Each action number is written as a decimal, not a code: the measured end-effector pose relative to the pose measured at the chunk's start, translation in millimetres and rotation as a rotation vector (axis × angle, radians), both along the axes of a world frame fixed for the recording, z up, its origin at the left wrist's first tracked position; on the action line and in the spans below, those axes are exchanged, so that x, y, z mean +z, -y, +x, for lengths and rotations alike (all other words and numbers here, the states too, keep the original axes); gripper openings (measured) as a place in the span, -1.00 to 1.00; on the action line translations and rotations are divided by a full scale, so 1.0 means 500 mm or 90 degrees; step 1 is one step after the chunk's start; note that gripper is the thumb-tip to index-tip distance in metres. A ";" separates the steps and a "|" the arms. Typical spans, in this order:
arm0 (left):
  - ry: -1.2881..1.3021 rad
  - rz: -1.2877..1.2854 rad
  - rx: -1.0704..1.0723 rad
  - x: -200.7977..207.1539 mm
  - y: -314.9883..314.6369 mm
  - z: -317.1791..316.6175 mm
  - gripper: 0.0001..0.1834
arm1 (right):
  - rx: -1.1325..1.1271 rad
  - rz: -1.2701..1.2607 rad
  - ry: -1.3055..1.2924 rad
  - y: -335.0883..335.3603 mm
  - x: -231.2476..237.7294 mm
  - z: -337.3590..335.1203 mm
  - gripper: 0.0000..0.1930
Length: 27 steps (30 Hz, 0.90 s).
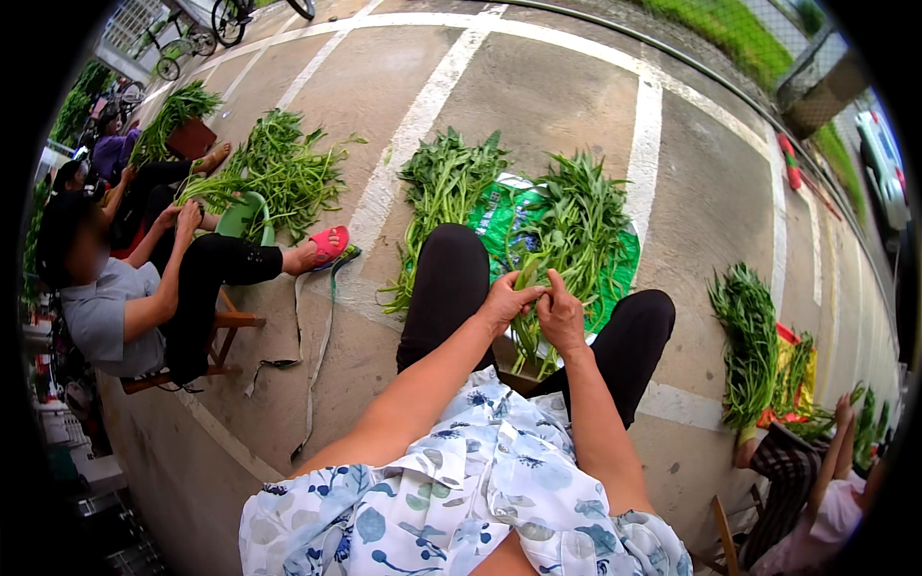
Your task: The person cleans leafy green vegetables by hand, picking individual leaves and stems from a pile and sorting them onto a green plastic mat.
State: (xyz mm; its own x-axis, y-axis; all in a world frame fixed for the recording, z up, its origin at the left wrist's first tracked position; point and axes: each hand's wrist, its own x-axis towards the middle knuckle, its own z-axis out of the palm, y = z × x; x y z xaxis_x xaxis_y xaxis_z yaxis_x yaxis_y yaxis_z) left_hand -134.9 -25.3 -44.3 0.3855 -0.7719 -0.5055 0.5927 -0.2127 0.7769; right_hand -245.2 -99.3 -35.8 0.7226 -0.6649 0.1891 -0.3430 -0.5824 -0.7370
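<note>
Between my raised knees, my left hand (506,302) and my right hand (561,312) are close together, fingers closed on a small bunch of water spinach (525,332). Its stems and leaves stick out above and below my fingers. Just beyond my hands, a leafy pile of water spinach (582,211) lies on a green printed sack (496,205) spread on the ground. To its left rests a second pile of greens (444,180), partly hidden by my left knee. Some stems under my hands hang over a brownish edge that I cannot make out.
At left a co-worker (110,312) on a wooden stool (229,331) handles greens over a green basin (246,215), beside a heap (293,163). A strap (321,370) lies on the pavement. At right another person (816,518) sits by more greens (746,336). Bicycles (230,19) stand far left.
</note>
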 end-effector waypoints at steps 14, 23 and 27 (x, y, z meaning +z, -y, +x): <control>-0.031 -0.034 0.117 0.008 0.005 0.006 -0.78 | -0.148 0.196 0.083 0.012 -0.005 -0.001 -0.63; -0.031 -0.028 0.112 -0.001 0.004 0.010 -0.78 | -0.103 0.205 0.092 0.001 0.001 0.005 -0.58; -0.027 -0.029 0.083 -0.001 0.004 0.005 -0.78 | -0.042 0.146 0.071 -0.001 0.003 0.004 -0.54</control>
State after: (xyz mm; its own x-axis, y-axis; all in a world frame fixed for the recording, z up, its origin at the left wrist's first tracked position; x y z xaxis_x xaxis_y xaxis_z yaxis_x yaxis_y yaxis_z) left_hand -132.4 -27.3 -44.9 0.4633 -0.7394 -0.4885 0.6451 -0.0966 0.7580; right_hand -243.2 -98.6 -34.3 0.6595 -0.7443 0.1047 -0.2833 -0.3752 -0.8826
